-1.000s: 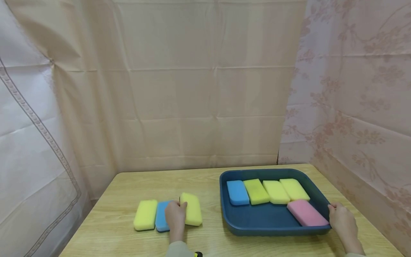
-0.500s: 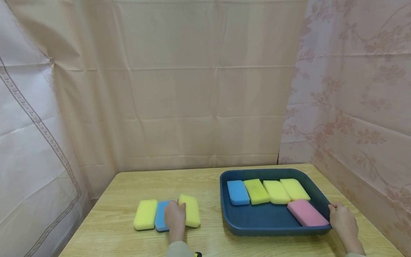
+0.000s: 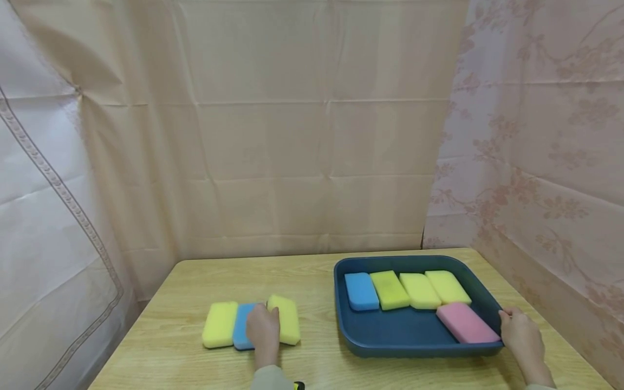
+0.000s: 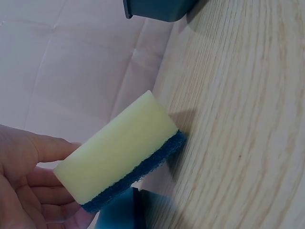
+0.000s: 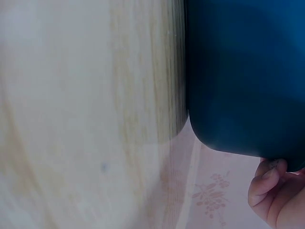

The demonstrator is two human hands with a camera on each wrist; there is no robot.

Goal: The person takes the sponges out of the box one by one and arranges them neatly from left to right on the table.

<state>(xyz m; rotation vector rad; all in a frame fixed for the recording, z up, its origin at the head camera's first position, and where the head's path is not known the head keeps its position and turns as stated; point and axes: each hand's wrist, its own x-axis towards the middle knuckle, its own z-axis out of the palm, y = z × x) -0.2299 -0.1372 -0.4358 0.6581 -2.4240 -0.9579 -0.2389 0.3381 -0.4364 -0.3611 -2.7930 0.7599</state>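
Note:
My left hand [image 3: 263, 327] grips a yellow sponge [image 3: 285, 319] by its left edge, between thumb and fingers. In the left wrist view this sponge [image 4: 119, 145] shows a dark scouring layer and stands tilted, one corner at the tabletop. A blue sponge [image 3: 241, 327] lies partly hidden under the left hand, against another yellow sponge [image 3: 220, 325] on its left. My right hand [image 3: 521, 336] holds the near right corner of a dark blue tray [image 3: 400, 346]; in the right wrist view, its fingers [image 5: 269, 174] curl at the tray's rim.
Inside the tray, a blue sponge [image 3: 362, 291], a green-yellow one [image 3: 390, 290] and two pale yellow ones [image 3: 419, 291] form a back row. A pink sponge [image 3: 468, 323] lies at its right side. The wooden table [image 3: 234, 279] meets hanging curtains [image 3: 302, 135] behind and at the sides.
My left hand has moved slightly left with the yellow sponge, and the blue sponge beside it has shifted slightly left too. The right hand and the tray have stayed in place.

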